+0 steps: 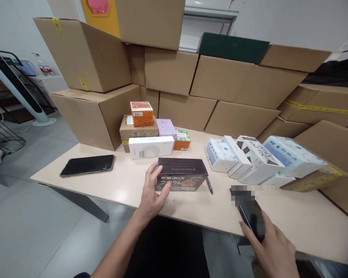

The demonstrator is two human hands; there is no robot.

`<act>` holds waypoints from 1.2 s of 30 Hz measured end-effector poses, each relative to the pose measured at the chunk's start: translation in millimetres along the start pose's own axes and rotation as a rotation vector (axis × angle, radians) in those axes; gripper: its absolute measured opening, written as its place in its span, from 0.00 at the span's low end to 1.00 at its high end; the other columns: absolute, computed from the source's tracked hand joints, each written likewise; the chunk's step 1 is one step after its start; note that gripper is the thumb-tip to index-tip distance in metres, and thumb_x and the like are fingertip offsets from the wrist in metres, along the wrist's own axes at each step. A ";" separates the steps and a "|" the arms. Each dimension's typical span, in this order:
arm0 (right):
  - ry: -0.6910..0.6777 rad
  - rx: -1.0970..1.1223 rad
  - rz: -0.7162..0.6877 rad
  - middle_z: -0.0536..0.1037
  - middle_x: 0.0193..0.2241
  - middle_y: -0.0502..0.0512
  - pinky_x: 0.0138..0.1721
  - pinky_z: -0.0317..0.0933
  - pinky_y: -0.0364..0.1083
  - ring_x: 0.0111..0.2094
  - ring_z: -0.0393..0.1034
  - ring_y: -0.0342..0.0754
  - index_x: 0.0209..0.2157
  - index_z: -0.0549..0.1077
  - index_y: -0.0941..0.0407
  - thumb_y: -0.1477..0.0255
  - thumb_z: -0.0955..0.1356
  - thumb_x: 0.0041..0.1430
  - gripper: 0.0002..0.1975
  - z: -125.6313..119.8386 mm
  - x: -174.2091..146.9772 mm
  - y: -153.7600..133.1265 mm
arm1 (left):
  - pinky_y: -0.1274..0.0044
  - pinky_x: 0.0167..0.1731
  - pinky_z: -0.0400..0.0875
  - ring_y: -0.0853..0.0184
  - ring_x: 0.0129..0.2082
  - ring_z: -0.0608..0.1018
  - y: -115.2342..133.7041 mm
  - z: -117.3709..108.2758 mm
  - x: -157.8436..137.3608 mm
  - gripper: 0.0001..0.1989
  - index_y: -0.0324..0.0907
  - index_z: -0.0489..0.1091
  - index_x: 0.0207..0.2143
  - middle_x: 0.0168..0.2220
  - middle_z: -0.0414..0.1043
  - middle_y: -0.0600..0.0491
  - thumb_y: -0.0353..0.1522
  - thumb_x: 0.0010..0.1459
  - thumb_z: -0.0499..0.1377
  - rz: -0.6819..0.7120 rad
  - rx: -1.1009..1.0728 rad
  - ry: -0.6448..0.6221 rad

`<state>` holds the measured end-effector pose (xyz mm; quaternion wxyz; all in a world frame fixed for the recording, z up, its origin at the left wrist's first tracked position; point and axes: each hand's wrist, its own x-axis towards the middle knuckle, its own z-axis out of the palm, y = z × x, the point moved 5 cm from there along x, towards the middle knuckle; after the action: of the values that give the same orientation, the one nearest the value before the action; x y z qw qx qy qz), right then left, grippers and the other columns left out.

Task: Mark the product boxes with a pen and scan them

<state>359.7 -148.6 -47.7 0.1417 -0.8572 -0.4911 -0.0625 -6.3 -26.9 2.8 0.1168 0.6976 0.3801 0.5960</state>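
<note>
Your left hand (152, 195) grips the left end of the dark brown box (182, 174), fingers curled over its top edge, thumb on the front. The box is a flat rectangle with a printed date on top and a large "20%" on the front, sitting near the table's (118, 185) front edge. A black pen (209, 185) lies just right of it. Your right hand (274, 251) holds a black phone (251, 216), fingers wrapped around its lower end, at the front edge.

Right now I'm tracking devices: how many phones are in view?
2. One phone lies flat on the table's left end, untouched. The other phone is held in the right hand at the near edge.
</note>
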 end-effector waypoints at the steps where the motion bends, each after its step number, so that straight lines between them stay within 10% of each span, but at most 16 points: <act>1: 0.049 0.014 -0.006 0.75 0.49 0.75 0.52 0.62 0.65 0.51 0.70 0.72 0.61 0.64 0.66 0.42 0.54 0.58 0.46 -1.7 -0.5 -3.1 | 0.55 0.61 0.65 0.53 0.67 0.62 -0.4 0.0 0.0 0.32 0.49 0.53 0.66 0.64 0.58 0.41 0.30 0.63 0.59 -0.005 0.006 -0.001; 8: 0.177 0.268 0.020 0.75 0.51 0.78 0.53 0.61 0.66 0.52 0.70 0.72 0.63 0.62 0.68 0.40 0.59 0.55 0.50 -20.9 -13.9 -33.6 | 0.58 0.51 0.71 0.55 0.54 0.71 10.9 -24.0 -20.9 0.29 0.47 0.61 0.62 0.52 0.67 0.44 0.27 0.58 0.60 0.130 -0.018 0.341; 11: 0.136 0.393 0.089 0.73 0.55 0.72 0.53 0.63 0.65 0.56 0.67 0.71 0.65 0.61 0.60 0.41 0.64 0.53 0.48 -37.9 -26.3 -53.5 | 0.65 0.42 0.73 0.60 0.43 0.74 38.0 -13.1 -31.7 0.19 0.48 0.69 0.54 0.42 0.71 0.48 0.26 0.61 0.56 0.190 -0.196 0.142; 16: 0.245 0.573 -0.002 0.72 0.57 0.68 0.52 0.65 0.62 0.56 0.68 0.67 0.66 0.60 0.56 0.45 0.68 0.53 0.45 -78.4 -45.0 -100.2 | 0.65 0.49 0.71 0.59 0.46 0.77 67.9 43.2 -38.0 0.17 0.43 0.73 0.53 0.47 0.76 0.44 0.37 0.69 0.51 -0.397 -0.669 -0.286; 20: 0.318 0.640 -0.218 0.73 0.56 0.67 0.51 0.67 0.59 0.54 0.70 0.62 0.65 0.60 0.57 0.51 0.69 0.57 0.41 -98.1 -54.1 -134.5 | 0.64 0.56 0.67 0.55 0.54 0.76 84.3 77.6 -27.8 0.26 0.42 0.70 0.58 0.55 0.74 0.43 0.47 0.65 0.55 -0.852 -1.300 -0.238; 36: 0.442 0.596 -0.426 0.72 0.55 0.68 0.52 0.65 0.61 0.54 0.68 0.62 0.66 0.57 0.55 0.55 0.69 0.60 0.38 -106.7 -56.5 -181.6 | 0.60 0.62 0.63 0.50 0.58 0.74 101.5 82.2 6.7 0.23 0.38 0.75 0.49 0.49 0.79 0.45 0.44 0.61 0.55 -1.024 -1.708 -0.075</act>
<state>178.2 -140.9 73.0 0.4688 -0.6242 -0.6118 -0.1277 109.1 -68.0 48.8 0.8345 0.1497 0.0751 0.5249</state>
